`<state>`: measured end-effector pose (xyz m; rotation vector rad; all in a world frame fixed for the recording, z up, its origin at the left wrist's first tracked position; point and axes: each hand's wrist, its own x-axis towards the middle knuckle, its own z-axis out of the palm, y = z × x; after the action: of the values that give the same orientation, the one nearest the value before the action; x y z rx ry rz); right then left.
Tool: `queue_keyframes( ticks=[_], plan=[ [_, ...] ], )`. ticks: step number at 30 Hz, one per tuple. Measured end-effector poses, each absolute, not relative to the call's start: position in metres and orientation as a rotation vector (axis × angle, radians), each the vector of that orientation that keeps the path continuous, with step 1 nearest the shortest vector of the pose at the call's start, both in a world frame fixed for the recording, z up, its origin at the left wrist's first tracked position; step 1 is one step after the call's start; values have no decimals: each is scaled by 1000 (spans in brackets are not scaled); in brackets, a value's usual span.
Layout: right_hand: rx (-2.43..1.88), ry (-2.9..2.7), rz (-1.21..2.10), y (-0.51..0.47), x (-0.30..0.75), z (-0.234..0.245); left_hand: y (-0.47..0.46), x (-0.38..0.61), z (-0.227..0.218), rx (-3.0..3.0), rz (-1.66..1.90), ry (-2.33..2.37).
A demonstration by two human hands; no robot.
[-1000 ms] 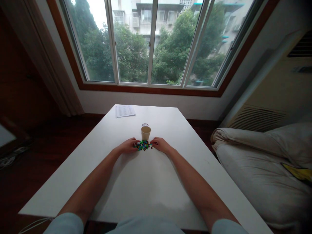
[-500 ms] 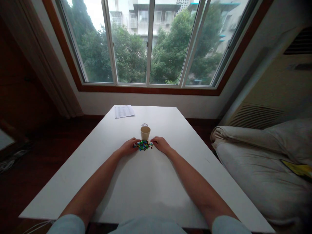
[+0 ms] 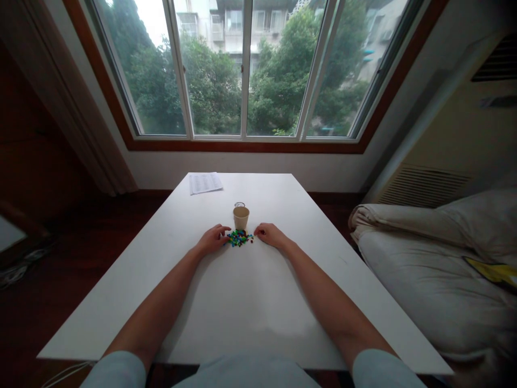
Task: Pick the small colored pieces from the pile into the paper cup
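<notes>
A small heap of colourful little pieces (image 3: 239,238), mostly green and blue, lies on the white table; their exact kind is too small to tell. Right behind it stands a tan paper cup (image 3: 241,218), upright, with its mouth facing me. At the heap's left edge is my left hand (image 3: 212,239), thumb and fingers apart, the fingertips close to the pieces. My right hand (image 3: 271,235) rests at the right edge with its fingers curled together; whatever might be between them cannot be made out. Behind the cup shows a round clear rim (image 3: 239,205), mostly hidden.
Printed sheets of paper (image 3: 205,183) lie at the table's far left corner. Beyond the white table (image 3: 250,302) is a wide window. A sofa with pale covers (image 3: 404,269) stands along the right side, and cables (image 3: 24,264) lie on the floor at left.
My right hand has shifted slightly right, away from the heap. The left hand has drawn back a little to the left, its fingers more spread. The camera view has tilted slightly.
</notes>
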<state>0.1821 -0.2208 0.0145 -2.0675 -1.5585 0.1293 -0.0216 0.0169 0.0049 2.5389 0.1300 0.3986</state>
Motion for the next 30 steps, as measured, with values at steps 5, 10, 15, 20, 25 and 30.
queue_keyframes(
  ticks=[5,10,15,20,25,30],
  plan=[
    [-2034,-1577,187,-220,178,16,16,-22,7,2529,384,150],
    [-2025,-1545,211,-220,177,18,16,-21,7,2521,388,159],
    [-2043,-1569,279,-220,176,18,18,-20,5,2524,390,156],
    [-1996,-1631,326,-221,177,19,20,-19,1,2525,407,136],
    [-2024,-1638,234,-218,174,15,20,-19,1,2530,420,142],
    [-2057,-1664,163,-214,170,14,18,-20,4,2537,412,145]
  ],
)
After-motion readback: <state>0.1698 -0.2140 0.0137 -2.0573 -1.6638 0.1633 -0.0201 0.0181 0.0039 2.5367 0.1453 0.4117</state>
